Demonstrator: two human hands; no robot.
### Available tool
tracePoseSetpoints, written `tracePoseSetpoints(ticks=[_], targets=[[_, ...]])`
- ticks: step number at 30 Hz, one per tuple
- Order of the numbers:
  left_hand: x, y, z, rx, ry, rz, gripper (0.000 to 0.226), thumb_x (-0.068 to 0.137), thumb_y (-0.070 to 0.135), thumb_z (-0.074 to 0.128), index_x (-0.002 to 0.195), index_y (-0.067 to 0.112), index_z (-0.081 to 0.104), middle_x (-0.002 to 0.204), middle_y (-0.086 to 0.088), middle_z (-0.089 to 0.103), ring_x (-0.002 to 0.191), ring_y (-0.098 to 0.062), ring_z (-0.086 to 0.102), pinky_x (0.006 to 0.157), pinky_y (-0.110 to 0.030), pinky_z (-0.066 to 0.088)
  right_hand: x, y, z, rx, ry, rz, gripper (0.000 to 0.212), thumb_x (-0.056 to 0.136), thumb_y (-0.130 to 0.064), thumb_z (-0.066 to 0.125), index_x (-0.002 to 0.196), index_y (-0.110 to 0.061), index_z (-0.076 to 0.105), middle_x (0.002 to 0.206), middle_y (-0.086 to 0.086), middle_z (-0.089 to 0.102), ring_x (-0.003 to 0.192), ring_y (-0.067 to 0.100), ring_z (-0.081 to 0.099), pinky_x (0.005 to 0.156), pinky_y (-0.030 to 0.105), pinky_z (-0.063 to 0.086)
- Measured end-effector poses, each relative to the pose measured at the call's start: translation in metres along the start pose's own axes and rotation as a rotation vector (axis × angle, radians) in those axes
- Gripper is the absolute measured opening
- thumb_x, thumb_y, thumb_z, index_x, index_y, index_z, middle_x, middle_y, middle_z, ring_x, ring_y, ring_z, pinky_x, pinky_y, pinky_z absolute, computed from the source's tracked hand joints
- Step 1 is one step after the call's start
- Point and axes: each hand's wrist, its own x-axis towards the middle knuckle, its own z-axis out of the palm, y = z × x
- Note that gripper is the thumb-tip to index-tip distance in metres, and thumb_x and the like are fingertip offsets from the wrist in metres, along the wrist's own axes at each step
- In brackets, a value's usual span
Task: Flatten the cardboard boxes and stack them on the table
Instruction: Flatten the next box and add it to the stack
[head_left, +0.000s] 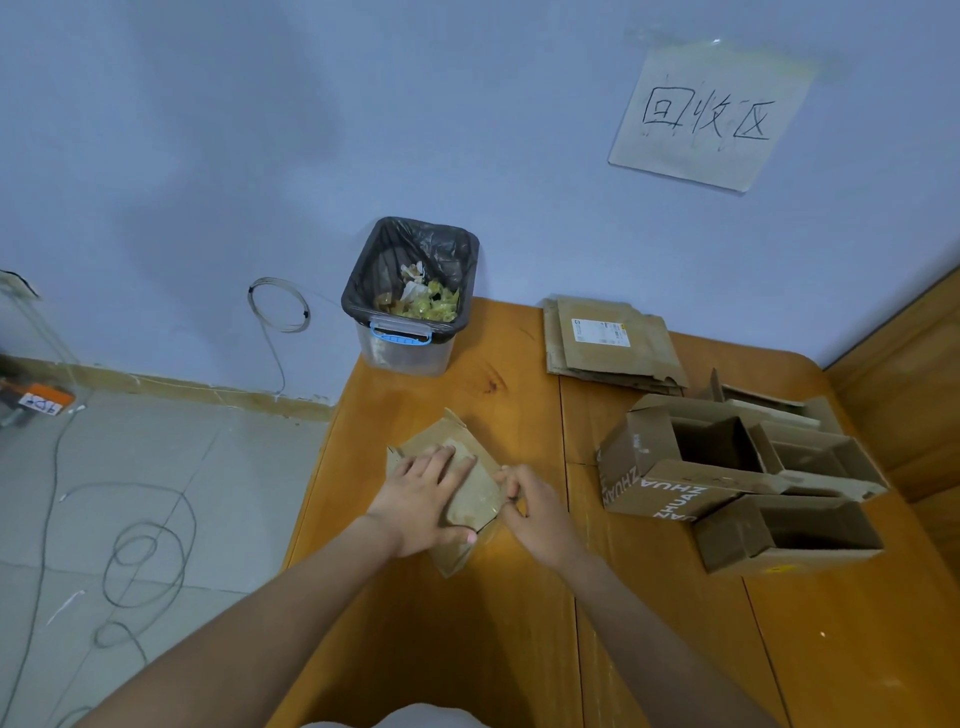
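**One small box pressed down, more waiting on the right**

Off the table's left edge, cables loop over the tiled floor. At the table's (415, 649) far left corner stands a clear bin (410, 296) lined with a black bag, scraps inside. In front of it the person works on a small cardboard box (470, 493), already collapsed to a thin brown sheet with one flap poking toward the bin. The left hand (423, 499) lies on it, fingers straight and spread, pressing it against the wood. The right hand (530, 506) sits at the sheet's right edge with curled fingers that seem to pinch something there, perhaps tape or a flap; I can't make out which.

So the flattening of this box looks nearly finished. Next, I'd guess, it must be lifted and laid on the flat stack (608, 343) near the wall, square with the sheets already there.

Further right, a cluster of open boxes (737, 483) stands unflattened, one printed with white letters. A handwritten sign (711, 114) is taped to the wall above.
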Motion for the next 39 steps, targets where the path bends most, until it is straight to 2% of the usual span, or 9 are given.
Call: tracePoseSetpoints(ticks=[3,6,8,13,21,26,30,35,39], targets=[[0.005,0.001,-0.007,0.065,-0.045,0.022,0.097,0.083,0.081,0.031,0.154,0.027,-0.007,0.161,-0.011,0.000,0.148,-0.029,0.000,0.119,-0.046,0.007,0.004,-0.001,-0.007,-0.062,-0.043,0.022,0.019,0.090,-0.006,0.051,0.108,-0.013,0.050,0.116,0.004,0.058,0.100,0.019,0.057,0.084,0.039,0.049],[0.008,0.002,-0.011,0.085,-0.086,0.017,0.097,0.083,0.080,0.032,0.155,0.024,-0.002,0.161,-0.013,-0.003,0.149,-0.029,-0.003,0.119,-0.046,0.006,0.009,0.002,-0.002,-0.218,-0.143,-0.074,0.052,0.090,-0.012,0.052,0.140,-0.019,0.043,0.135,-0.005,0.043,0.125,0.010,0.032,0.101,0.024,0.034],[0.008,0.002,-0.013,0.071,-0.092,0.012,0.097,0.084,0.079,0.034,0.155,0.024,-0.001,0.161,-0.012,-0.003,0.149,-0.028,-0.004,0.119,-0.046,0.006,0.008,0.001,0.004,-0.285,-0.122,-0.158,0.042,0.090,-0.015,0.054,0.132,-0.016,0.053,0.133,-0.004,0.042,0.126,0.012,0.025,0.103,0.024,0.031],[0.005,0.003,-0.015,0.100,-0.055,0.043,0.098,0.084,0.078,0.035,0.155,0.018,0.006,0.160,-0.013,0.005,0.148,-0.028,0.003,0.119,-0.045,0.010,0.001,0.002,0.002,-0.295,-0.009,-0.278,0.006,0.091,-0.009,0.056,0.089,-0.006,0.060,0.109,0.002,0.058,0.110,0.021,0.046,0.090,0.033,0.041],[0.001,0.014,-0.016,0.006,0.089,0.126,0.102,0.081,0.083,0.014,0.149,0.008,0.023,0.162,-0.009,0.006,0.149,-0.021,0.005,0.119,-0.040,0.013,-0.017,-0.009,-0.017,-0.187,0.155,-0.286,0.013,0.093,-0.002,0.053,0.086,0.000,0.064,0.090,0.009,0.065,0.088,0.026,0.060,0.073,0.043,0.050],[0.006,0.027,-0.029,-0.254,0.125,0.264,0.107,0.079,0.083,0.036,0.155,0.016,0.004,0.163,-0.002,-0.002,0.150,-0.016,-0.004,0.122,-0.040,0.003,-0.019,-0.030,-0.033,-0.111,0.227,-0.299,0.012,0.090,0.002,0.054,0.087,-0.003,0.064,0.090,0.005,0.065,0.080,0.011,0.056,0.068,0.019,0.043],[0.008,0.039,-0.037,-0.556,0.043,0.263,0.123,0.064,0.092,0.040,0.154,0.022,-0.004,0.159,0.000,0.019,0.145,-0.010,0.015,0.118,-0.033,0.020,-0.022,-0.036,-0.037,-0.011,0.253,-0.234,0.013,0.090,0.005,0.054,0.085,-0.002,0.064,0.089,0.005,0.065,0.081,0.008,0.056,0.072,0.009,0.038],[0.004,0.049,-0.027,-0.815,0.043,0.200,0.116,0.067,0.070,0.063,0.154,0.020,0.006,0.147,0.007,0.032,0.138,-0.009,0.030,0.114,-0.029,0.030,-0.026,-0.034,-0.025,0.093,0.307,-0.146,0.012,0.088,0.008,0.057,0.083,0.000,0.065,0.091,0.003,0.069,0.086,0.007,0.061,0.077,0.011,0.043],[-0.001,0.049,-0.023,-0.880,0.113,0.185,0.089,0.072,0.051,0.065,0.146,0.016,0.029,0.137,0.003,0.039,0.130,-0.011,0.037,0.110,-0.030,0.033,-0.024,-0.034,-0.015,0.317,0.354,0.002,0.020,0.090,0.002,0.056,0.083,-0.016,0.061,0.100,-0.009,0.069,0.096,0.005,0.063,0.082,0.019,0.049]])
